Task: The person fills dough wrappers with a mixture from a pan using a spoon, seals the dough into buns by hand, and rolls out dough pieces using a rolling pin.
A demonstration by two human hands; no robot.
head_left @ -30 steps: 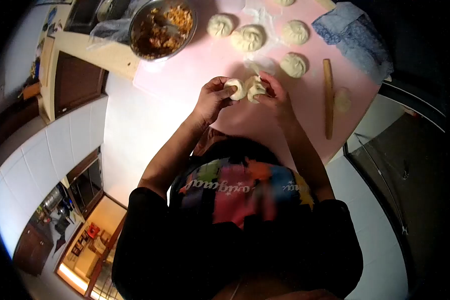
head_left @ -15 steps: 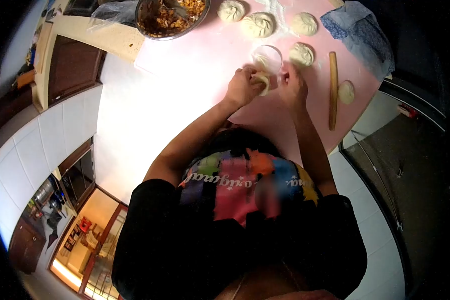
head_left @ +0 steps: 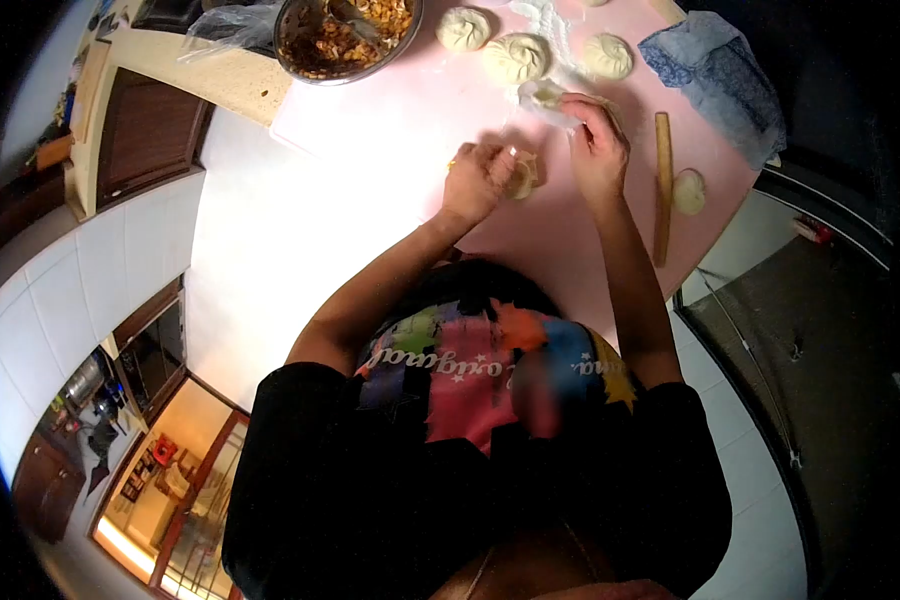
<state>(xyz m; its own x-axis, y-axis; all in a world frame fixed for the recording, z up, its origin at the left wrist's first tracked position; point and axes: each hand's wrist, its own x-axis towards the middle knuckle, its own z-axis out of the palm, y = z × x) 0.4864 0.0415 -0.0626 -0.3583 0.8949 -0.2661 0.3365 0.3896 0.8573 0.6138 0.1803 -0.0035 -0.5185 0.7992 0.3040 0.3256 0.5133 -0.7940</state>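
Observation:
In the head view, my left hand (head_left: 478, 182) is closed over the pink mat, its fingers curled against a folded piece of dough (head_left: 523, 178) at their right side. How firmly it grips the dough is partly hidden by the fingers. To the right and farther up, my right hand (head_left: 600, 150) pinches a thin, whitish, translucent round sheet (head_left: 542, 100). The sheet hangs just below the pleated buns, and a bun behind my right hand is mostly covered. Another pleated bun (head_left: 516, 58) rests on the mat beyond the sheet.
On the pink mat (head_left: 370, 120) lie a pleated bun (head_left: 463, 30) and another bun (head_left: 608, 56). A rolling pin (head_left: 663, 190) lies beside a dough round (head_left: 689, 192) at right. A metal bowl of chopped filling (head_left: 345, 40) stands at back left; a blue cloth (head_left: 715, 80) covers the back right.
My right hand has moved up and turned, carrying the translucent sheet away from my left hand toward the buns. My left hand stays low with the dough, slightly nearer me.

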